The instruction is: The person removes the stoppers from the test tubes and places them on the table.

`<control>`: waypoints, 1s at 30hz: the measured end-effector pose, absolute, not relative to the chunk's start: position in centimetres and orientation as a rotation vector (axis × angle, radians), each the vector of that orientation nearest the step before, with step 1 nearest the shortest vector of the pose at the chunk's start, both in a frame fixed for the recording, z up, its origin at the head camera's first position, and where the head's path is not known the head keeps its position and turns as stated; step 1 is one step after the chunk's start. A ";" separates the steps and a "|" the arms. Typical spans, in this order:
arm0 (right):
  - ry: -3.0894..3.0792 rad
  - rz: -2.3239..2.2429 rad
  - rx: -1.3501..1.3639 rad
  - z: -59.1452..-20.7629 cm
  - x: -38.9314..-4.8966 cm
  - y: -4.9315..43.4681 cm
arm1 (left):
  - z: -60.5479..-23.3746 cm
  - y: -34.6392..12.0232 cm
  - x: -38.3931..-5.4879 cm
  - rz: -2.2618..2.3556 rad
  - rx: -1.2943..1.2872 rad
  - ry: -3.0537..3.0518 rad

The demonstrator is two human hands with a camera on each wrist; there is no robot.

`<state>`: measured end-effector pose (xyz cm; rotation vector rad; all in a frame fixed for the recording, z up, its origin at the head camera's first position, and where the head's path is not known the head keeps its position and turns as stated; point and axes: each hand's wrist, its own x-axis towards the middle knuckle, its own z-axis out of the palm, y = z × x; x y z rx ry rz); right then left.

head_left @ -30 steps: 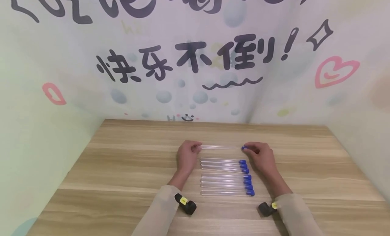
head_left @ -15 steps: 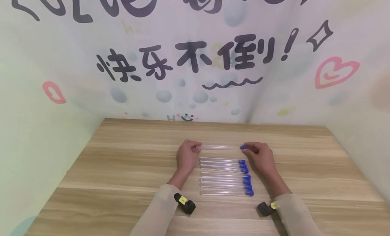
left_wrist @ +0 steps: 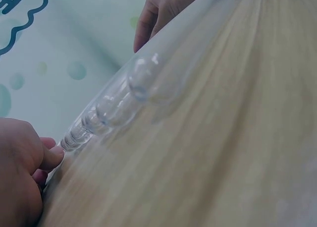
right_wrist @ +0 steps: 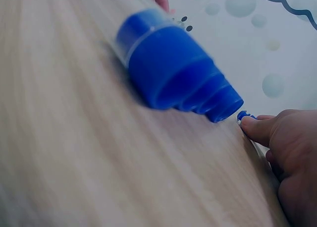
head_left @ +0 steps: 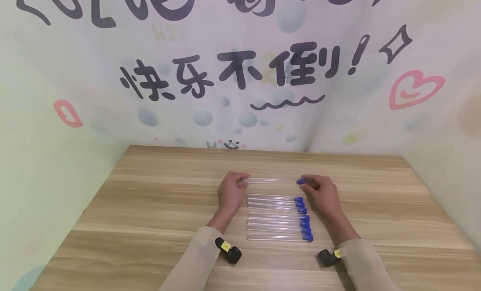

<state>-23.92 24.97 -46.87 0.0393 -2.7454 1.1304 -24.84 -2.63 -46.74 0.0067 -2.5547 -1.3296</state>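
Observation:
In the head view, a clear test tube (head_left: pixel 267 180) lies crosswise at the back of the group. My left hand (head_left: pixel 231 193) pinches its rounded left end between thumb and fingers. Facing it, my right hand (head_left: pixel 322 193) pinches a small blue cap (head_left: pixel 300 181) in line with the tube's right end, which fades from sight just short of the cap. Closer to me lie several test tubes (head_left: pixel 274 237) in a stack of parallel rows, their blue caps (head_left: pixel 307 237) all to the right. The right wrist view shows the pinched blue cap (right_wrist: pixel 243 116) at the thumb tip.
A wood-grain table (head_left: pixel 150 199) carries everything, backed by a printed white curtain (head_left: pixel 180 124) with dark lettering. Pale side panels (head_left: pixel 45 170) flank it. Black wrist cameras (head_left: pixel 230 251) sit at both beige sleeves (head_left: pixel 195 257).
Both hands stay in nearly the same place. The blue cap in my right fingertips shows slightly more on its left side than a second ago. The capped tubes have not moved.

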 end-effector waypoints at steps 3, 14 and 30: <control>-2.737 1.134 0.049 -46.7 -23.9 25.0 | -46.7 -2.6 -24.8 -1.334 0.001 -2.550; -2.658 1.215 0.010 -46.5 -23.4 24.9 | -46.7 -2.7 -24.7 -1.393 0.010 -2.532; -2.476 1.382 -0.127 -46.9 -23.1 25.1 | -47.2 -2.8 -24.4 -1.488 0.031 -2.458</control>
